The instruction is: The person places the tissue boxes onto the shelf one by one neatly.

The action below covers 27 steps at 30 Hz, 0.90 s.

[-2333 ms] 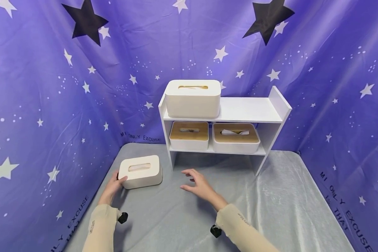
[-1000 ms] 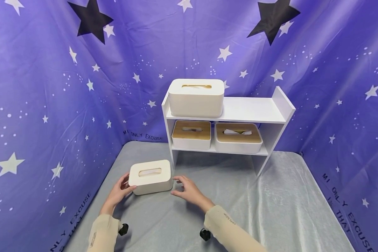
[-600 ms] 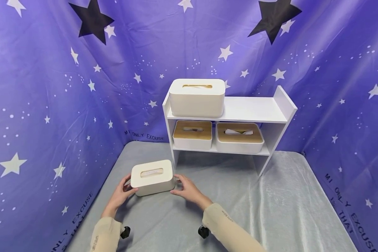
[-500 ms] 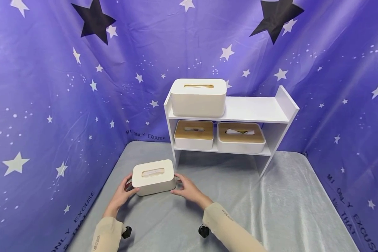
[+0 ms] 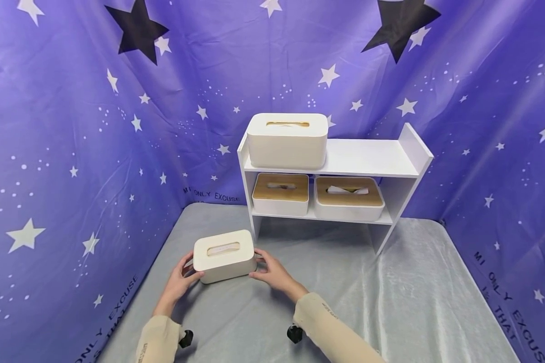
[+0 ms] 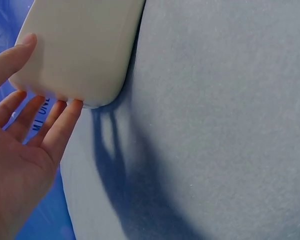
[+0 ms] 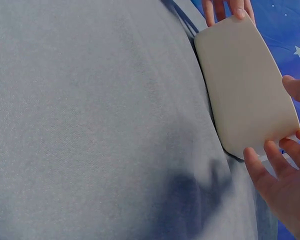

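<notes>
A white tissue box [image 5: 227, 272] with an oval slot in its lid sits on the grey cloth, left of the shelf's foot and slightly angled. My left hand [image 5: 179, 280] holds its left end, thumb at the front corner. At the right end my right hand [image 5: 274, 275] has its thumb by the front corner and fingers along the end. The left wrist view shows the left hand's [image 6: 27, 155] fingertips on the box's [image 6: 85, 50] end, its thumb on the side. In the right wrist view the right hand's [image 7: 290, 185] fingertips touch the box [image 7: 245, 85].
A white two-tier shelf [image 5: 368, 156] stands behind, to the right. On its upper left is a larger white tissue box [image 5: 287, 148]. Two wood-lidded tissue boxes, a left one [image 5: 280, 206] and a right one [image 5: 349, 212], sit below. Star-printed purple curtains [image 5: 200, 60] surround the grey-covered table [image 5: 336, 302].
The tissue box has shifted right and a little nearer with my left hand on it. My right hand, apart from it at first, has come to its right end. The view drifts slightly.
</notes>
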Each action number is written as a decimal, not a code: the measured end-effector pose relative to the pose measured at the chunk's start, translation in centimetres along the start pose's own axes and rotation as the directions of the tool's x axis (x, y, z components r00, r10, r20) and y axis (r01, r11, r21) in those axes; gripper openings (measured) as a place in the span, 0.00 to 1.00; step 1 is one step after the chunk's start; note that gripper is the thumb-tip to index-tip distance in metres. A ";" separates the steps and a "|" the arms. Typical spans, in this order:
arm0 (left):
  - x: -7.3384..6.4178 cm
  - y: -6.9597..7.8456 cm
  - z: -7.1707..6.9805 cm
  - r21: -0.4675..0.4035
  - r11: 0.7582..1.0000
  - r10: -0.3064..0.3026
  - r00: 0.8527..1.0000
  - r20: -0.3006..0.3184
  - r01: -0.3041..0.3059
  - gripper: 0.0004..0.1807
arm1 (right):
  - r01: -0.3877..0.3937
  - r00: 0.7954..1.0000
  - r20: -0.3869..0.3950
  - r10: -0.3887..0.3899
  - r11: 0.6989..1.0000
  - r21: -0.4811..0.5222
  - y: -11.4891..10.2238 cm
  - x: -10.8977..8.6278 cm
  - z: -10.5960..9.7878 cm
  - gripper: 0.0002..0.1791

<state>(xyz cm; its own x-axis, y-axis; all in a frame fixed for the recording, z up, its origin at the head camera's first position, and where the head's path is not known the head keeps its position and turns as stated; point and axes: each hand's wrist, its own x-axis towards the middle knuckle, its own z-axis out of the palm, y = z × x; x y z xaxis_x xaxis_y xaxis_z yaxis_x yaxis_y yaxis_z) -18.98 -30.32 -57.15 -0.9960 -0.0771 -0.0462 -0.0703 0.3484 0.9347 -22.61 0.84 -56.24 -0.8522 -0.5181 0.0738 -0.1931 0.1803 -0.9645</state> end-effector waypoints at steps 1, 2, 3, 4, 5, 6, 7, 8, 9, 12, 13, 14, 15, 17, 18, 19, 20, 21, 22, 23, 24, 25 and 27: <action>0.0 0.0 0.1 0.001 1.000 -0.001 1.000 -0.002 0.001 0.45 | 0.001 1.000 -0.002 -0.001 1.000 -0.003 0.0 0.0 -0.1 0.39; 0.0 0.1 0.1 -0.001 1.000 -0.002 1.000 -0.002 0.002 0.45 | 0.000 1.000 -0.006 0.000 1.000 0.002 -0.1 -0.1 -0.1 0.39; -0.1 0.1 0.2 -0.001 1.000 -0.007 1.000 -0.002 0.007 0.45 | -0.001 1.000 -0.010 0.001 1.000 0.000 -0.1 -0.1 -0.2 0.38; -0.1 0.2 0.3 0.006 1.000 -0.011 1.000 -0.001 0.011 0.45 | -0.001 1.000 -0.015 0.001 1.000 -0.001 -0.2 -0.2 -0.2 0.38; -0.1 0.3 0.4 0.002 1.000 -0.018 1.000 -0.004 0.018 0.45 | -0.003 1.000 -0.020 0.003 1.000 0.000 -0.2 -0.2 -0.2 0.37; -0.2 0.3 0.5 0.003 1.000 -0.020 1.000 -0.004 0.020 0.45 | -0.005 1.000 -0.024 0.005 1.000 0.010 -0.2 -0.3 -0.3 0.37; -0.3 0.4 0.6 0.007 1.000 -0.023 1.000 -0.008 0.023 0.45 | -0.007 1.000 -0.029 0.007 1.000 0.018 -0.3 -0.3 -0.3 0.37; -0.4 0.5 0.7 0.008 1.000 -0.025 1.000 -0.011 0.025 0.45 | -0.008 0.999 -0.034 0.009 1.000 0.027 -0.3 -0.4 -0.3 0.36; -0.5 0.5 0.8 0.004 1.000 -0.025 1.000 -0.017 0.025 0.45 | -0.007 0.999 -0.039 0.008 0.999 0.032 -0.3 -0.5 -0.3 0.36; -0.7 0.7 1.2 0.002 1.000 -0.031 0.999 -0.025 0.031 0.45 | 0.015 0.998 -0.060 -0.012 0.999 0.047 -0.3 -0.7 -0.4 0.34; -0.8 0.8 1.3 0.001 0.999 -0.033 0.999 -0.027 0.033 0.46 | 0.024 0.997 -0.069 -0.021 0.999 0.047 -0.2 -0.7 -0.4 0.33; -0.8 0.9 1.4 -0.002 0.999 -0.033 0.999 -0.026 0.033 0.46 | 0.031 0.996 -0.081 -0.027 0.998 0.050 -0.2 -0.7 -0.4 0.32; -0.8 1.0 1.5 -0.004 0.999 -0.034 0.999 -0.022 0.034 0.46 | 0.039 0.995 -0.094 -0.034 0.998 0.050 -0.1 -0.7 -0.4 0.32; -0.8 1.3 1.6 -0.003 0.999 -0.033 0.999 -0.014 0.033 0.46 | 0.051 0.991 -0.127 -0.044 0.997 0.057 0.0 -0.7 -0.4 0.30; -0.7 1.4 1.7 -0.002 1.000 -0.031 0.999 -0.011 0.031 0.46 | 0.058 0.988 -0.144 -0.050 0.997 0.057 0.1 -0.7 -0.4 0.30; -0.7 1.5 1.8 -0.001 1.000 -0.029 1.000 -0.010 0.029 0.46 | 0.073 0.985 -0.158 -0.063 0.996 0.059 0.1 -0.7 -0.5 0.29; -0.7 1.6 1.9 0.003 1.000 -0.023 1.000 -0.008 0.023 0.46 | 0.075 0.983 -0.174 -0.063 0.995 0.064 0.2 -0.7 -0.5 0.29; -0.6 1.6 2.0 0.001 1.000 -0.020 1.000 -0.007 0.020 0.46 | 0.083 0.979 -0.190 -0.069 0.994 0.067 0.2 -0.7 -0.5 0.29; -0.6 1.7 2.1 0.003 1.000 -0.013 1.000 -0.006 0.013 0.45 | 0.084 0.976 -0.205 -0.069 0.994 0.065 0.2 -0.8 -0.6 0.28; -0.7 1.7 2.2 0.001 1.000 -0.008 1.000 -0.008 0.008 0.45 | 0.084 0.974 -0.217 -0.067 0.994 0.066 0.2 -0.8 -0.6 0.28; -0.7 1.8 2.3 0.004 1.000 -0.004 1.000 -0.009 0.004 0.45 | 0.082 0.972 -0.226 -0.066 0.995 0.062 0.2 -0.9 -0.6 0.27; -0.7 1.8 2.4 0.006 1.000 0.001 1.000 -0.012 -0.001 0.45 | 0.081 0.970 -0.235 -0.065 0.995 0.060 0.2 -0.9 -0.7 0.27; -0.8 1.9 2.7 0.006 1.000 0.020 1.000 -0.018 -0.020 0.45 | 0.074 0.967 -0.249 -0.059 0.996 0.051 0.2 -1.1 -0.8 0.27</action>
<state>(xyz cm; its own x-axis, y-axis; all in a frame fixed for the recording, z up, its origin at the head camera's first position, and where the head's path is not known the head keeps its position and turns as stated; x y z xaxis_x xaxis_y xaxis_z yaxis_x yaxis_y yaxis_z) -18.50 -27.07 -56.28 -0.9960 -0.0867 -0.0212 -0.0508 0.3552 0.9334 -22.08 2.15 -56.36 -0.9335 -0.3028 0.1919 -0.2310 0.0987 -0.9679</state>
